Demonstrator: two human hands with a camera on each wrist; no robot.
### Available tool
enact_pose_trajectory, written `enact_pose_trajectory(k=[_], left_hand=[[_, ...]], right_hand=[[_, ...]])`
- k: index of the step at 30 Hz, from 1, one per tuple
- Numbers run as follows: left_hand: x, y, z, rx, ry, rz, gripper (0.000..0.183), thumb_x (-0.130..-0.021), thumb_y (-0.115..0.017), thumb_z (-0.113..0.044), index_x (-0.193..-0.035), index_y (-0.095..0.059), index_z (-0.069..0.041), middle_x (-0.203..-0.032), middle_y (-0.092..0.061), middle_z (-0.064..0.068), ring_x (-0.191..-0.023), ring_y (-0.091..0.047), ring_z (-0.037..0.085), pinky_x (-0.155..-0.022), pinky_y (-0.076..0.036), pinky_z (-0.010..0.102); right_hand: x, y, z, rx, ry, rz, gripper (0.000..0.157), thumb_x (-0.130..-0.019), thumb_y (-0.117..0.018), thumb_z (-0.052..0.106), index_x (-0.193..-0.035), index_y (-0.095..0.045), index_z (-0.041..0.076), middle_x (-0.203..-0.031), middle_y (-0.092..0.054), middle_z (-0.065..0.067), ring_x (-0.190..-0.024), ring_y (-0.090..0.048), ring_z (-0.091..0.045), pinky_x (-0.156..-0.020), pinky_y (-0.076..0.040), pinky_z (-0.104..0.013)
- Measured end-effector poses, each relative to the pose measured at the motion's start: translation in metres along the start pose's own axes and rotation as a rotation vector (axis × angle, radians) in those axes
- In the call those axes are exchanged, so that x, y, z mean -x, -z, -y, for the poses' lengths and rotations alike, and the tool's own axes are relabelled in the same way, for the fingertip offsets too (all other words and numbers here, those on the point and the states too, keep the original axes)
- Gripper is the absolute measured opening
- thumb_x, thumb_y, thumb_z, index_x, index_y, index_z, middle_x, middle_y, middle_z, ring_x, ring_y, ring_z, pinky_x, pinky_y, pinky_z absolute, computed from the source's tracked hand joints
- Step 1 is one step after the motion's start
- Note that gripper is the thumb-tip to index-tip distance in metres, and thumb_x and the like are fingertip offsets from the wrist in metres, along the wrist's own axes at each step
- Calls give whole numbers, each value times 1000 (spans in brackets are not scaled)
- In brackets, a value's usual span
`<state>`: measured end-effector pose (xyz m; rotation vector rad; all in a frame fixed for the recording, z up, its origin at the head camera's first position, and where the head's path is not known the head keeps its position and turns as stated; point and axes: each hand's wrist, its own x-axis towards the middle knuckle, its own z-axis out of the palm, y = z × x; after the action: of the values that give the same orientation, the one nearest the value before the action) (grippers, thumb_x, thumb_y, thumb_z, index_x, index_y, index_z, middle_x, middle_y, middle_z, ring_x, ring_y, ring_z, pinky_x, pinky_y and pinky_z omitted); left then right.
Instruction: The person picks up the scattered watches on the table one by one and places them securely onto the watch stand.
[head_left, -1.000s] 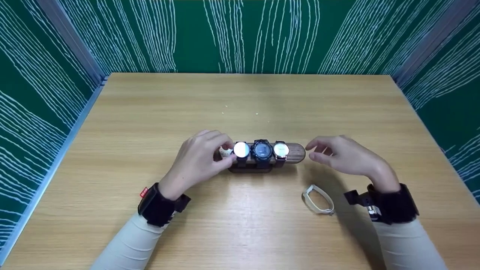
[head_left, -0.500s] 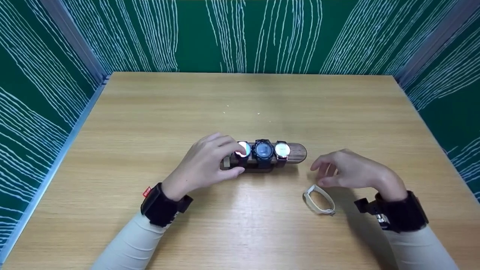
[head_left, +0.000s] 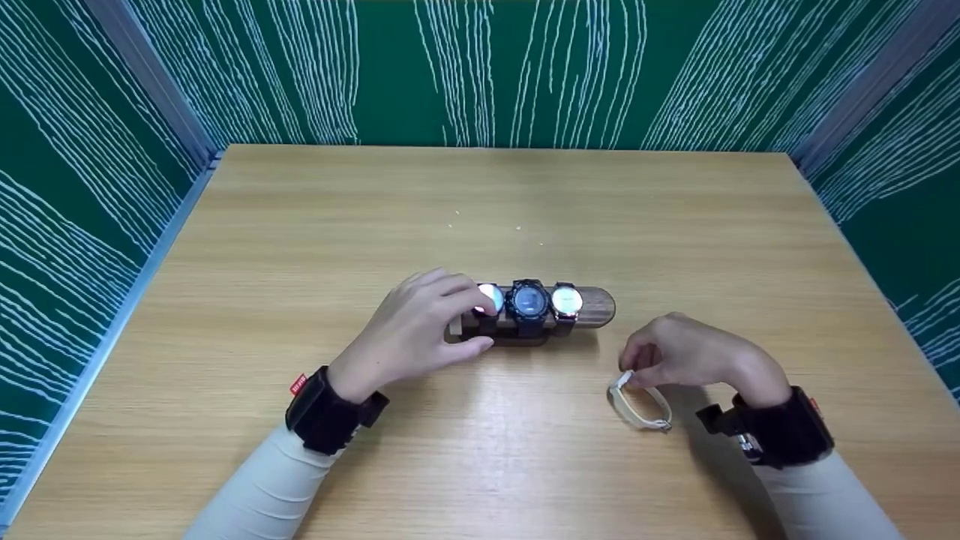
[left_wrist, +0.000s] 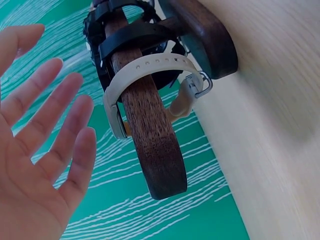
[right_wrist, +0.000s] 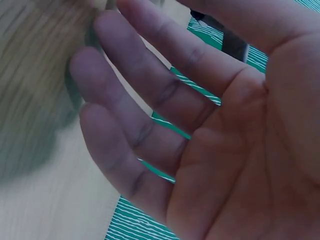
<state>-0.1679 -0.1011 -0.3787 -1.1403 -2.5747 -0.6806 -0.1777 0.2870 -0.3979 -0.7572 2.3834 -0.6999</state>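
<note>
A dark wooden watch stand (head_left: 598, 307) carries several watches. Among them are a black chunky watch (head_left: 530, 301) and a bright-faced watch (head_left: 567, 301) to its right. My left hand (head_left: 420, 326) hovers over the stand's left end, fingers loosely spread and holding nothing. It partly covers another bright-faced watch (head_left: 491, 297). A cream-strapped watch (left_wrist: 150, 67) is buckled round the bar beside that hand in the left wrist view. My right hand (head_left: 686, 356) pinches the far end of a white-banded watch (head_left: 637, 418) lying on the table. The right wrist view does not show its pinching fingertips.
The wooden table (head_left: 375, 210) has a few tiny white specks behind the stand. Green panels with white lines (head_left: 405, 75) rise at the back and both sides. Each wrist wears a black strap with a camera.
My left hand has let go at the stand's left end and shifted slightly right. My right hand has come down from beside the stand's right end to the white-banded watch.
</note>
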Motion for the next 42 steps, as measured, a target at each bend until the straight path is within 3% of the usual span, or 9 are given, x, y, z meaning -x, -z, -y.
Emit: enact_pose_trajectory(k=[7, 15, 22, 28, 37, 42], left_hand=[[0, 1, 0, -6, 15, -2, 27, -94, -80, -38, -115, -75, -21, -118, -73, -5, -109, -62, 19, -94, -52, 41], [0, 1, 1, -11, 23, -6, 26, -94, -81, -36, -115, -76, -21, -118, -74, -4, -111, -63, 19, -96, -52, 42], [-1, 2, 1, -15, 5, -53, 25, -94, -80, -35, -112, -76, -18, -114, -75, -3, -110, -65, 20, -94, -53, 43], [-1, 3, 1, -22, 4, -83, 28, -95, -80, -34, -117, -75, -19, -115, -75, -4, -109, -66, 19, -95, -54, 42], [-3, 4, -1, 10, -1, -110, 40, -95, -80, -31, -132, -73, -19, -116, -76, -1, -108, -68, 18, -96, -55, 39], [-3, 2, 0, 29, -5, -119, 44, -94, -82, -32, -135, -71, -20, -122, -75, -1, -113, -68, 17, -100, -55, 39]], right_hand=[[-1, -1, 0, 21, 10, 20, 7, -91, -83, 21, -93, -79, 16, -82, -74, 10, -72, -66, -3, -66, -54, -22], [0, 3, 5, -14, 2, 43, 11, -91, -84, 22, -97, -77, 15, -87, -74, 9, -79, -68, -7, -71, -56, -23], [1, 9, 18, -41, 81, 11, 9, -92, -84, 19, -97, -76, 18, -88, -74, 9, -80, -69, -10, -71, -57, -24], [-3, 16, 38, -40, 138, -115, 10, -92, -83, 17, -99, -76, 20, -88, -73, 7, -78, -69, -13, -71, -59, -27], [-16, 21, 71, -28, 235, -425, 19, -89, -85, 1, -99, -77, 16, -90, -75, 8, -77, -70, -11, -70, -59, -24], [-27, 18, 86, -6, 305, -546, 23, -84, -87, -2, -97, -77, 13, -89, -74, 8, -76, -68, -10, -69, -57, -22]])
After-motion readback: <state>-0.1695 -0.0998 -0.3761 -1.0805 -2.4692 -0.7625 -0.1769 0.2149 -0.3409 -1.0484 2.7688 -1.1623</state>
